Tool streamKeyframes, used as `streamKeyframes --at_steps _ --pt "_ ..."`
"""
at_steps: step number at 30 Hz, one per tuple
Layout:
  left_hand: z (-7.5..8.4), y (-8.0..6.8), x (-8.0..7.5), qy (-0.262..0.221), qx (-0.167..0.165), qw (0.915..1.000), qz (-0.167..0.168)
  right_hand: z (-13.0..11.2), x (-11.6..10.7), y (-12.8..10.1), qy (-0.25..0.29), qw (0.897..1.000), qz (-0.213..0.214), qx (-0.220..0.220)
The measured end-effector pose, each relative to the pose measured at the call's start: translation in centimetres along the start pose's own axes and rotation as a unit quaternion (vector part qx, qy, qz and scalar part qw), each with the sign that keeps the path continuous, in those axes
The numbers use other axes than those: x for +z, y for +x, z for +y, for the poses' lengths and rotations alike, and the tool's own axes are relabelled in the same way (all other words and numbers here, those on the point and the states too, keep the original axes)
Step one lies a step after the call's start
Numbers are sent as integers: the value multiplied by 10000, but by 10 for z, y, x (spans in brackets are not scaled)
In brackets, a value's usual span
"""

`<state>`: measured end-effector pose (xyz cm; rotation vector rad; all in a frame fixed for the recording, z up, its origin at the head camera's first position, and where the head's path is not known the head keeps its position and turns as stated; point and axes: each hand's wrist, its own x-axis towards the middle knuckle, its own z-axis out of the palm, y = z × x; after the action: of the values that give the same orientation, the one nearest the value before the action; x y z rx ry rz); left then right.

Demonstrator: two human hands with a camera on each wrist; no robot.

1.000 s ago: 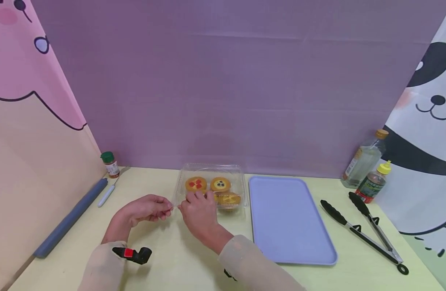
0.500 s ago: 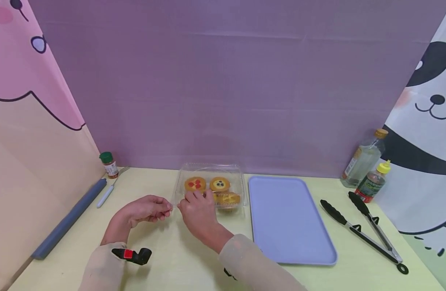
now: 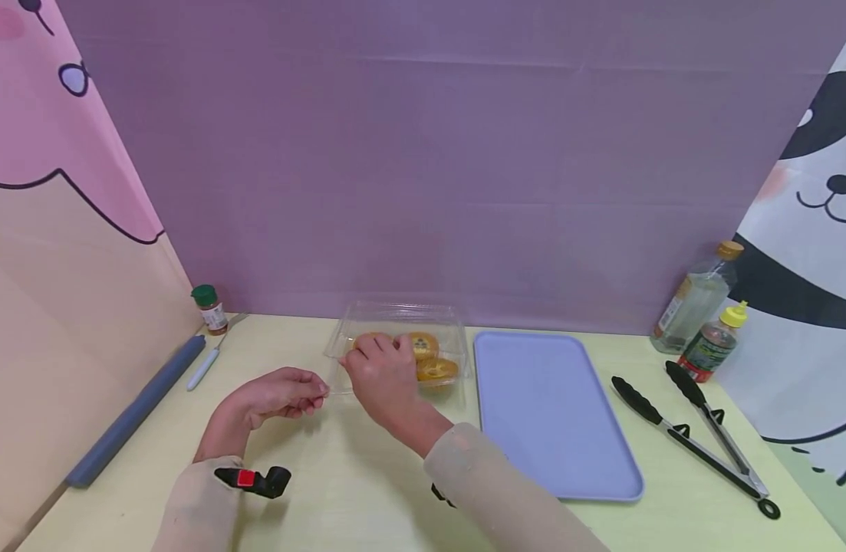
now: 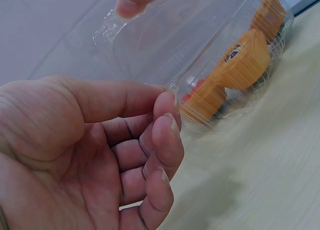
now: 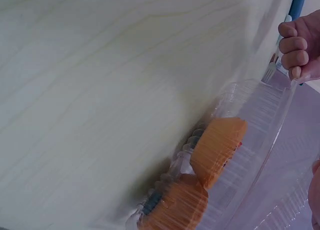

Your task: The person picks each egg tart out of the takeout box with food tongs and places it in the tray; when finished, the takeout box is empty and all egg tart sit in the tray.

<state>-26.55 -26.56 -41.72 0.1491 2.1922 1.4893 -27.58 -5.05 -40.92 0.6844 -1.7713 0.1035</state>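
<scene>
A clear plastic clamshell container [image 3: 457, 389] stands at the back of the table with several small tarts [image 3: 438, 371] inside. Its transparent lid [image 4: 107, 37] is tilted up, its front edge apart from the base. At the container's front left corner, my left hand [image 3: 278, 397] pinches the base's rim between thumb and forefinger. My right hand [image 3: 388, 383] holds the lid's front edge with curled fingers and hides part of the tarts in the head view. In the right wrist view, two orange tarts [image 5: 218, 147] show through the ribbed wall.
A lavender tray [image 3: 557, 429] lies right of the container, with black-tipped tongs [image 3: 706, 452] beyond it. Two bottles [image 3: 695, 303] stand at the back right. On the left are a blue roll [image 3: 139, 410], a pale-handled utensil [image 3: 203, 369] and a green-capped jar [image 3: 210, 310].
My right hand has moved up and back, and the lid's front edge has risen from the base with it. The left hand stays at the corner.
</scene>
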Motion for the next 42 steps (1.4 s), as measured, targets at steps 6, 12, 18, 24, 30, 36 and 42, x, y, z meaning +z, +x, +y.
streamKeyframes --at_steps 6,12,18,24,30,36,42 --pt "3 1 0 25 23 10000 -24 6 0 5 -25 9998 -177 -52" --pt "6 2 0 6 -34 10000 26 19 -1 26 -32 9989 -433 193" --pt "8 3 1 8 -142 9999 82 32 0 45 -64 9982 -519 294" --pt "8 3 1 44 -95 9999 89 43 0 70 -392 9968 -687 73" --pt "7 -1 0 58 -51 9999 109 54 0 86 -635 9769 -2042 -49" --pt "7 -3 2 47 -66 9999 104 63 2 92 -631 9708 -2312 80" --pt "6 -3 4 40 -110 9999 94 72 8 97 -525 9768 -2065 212"
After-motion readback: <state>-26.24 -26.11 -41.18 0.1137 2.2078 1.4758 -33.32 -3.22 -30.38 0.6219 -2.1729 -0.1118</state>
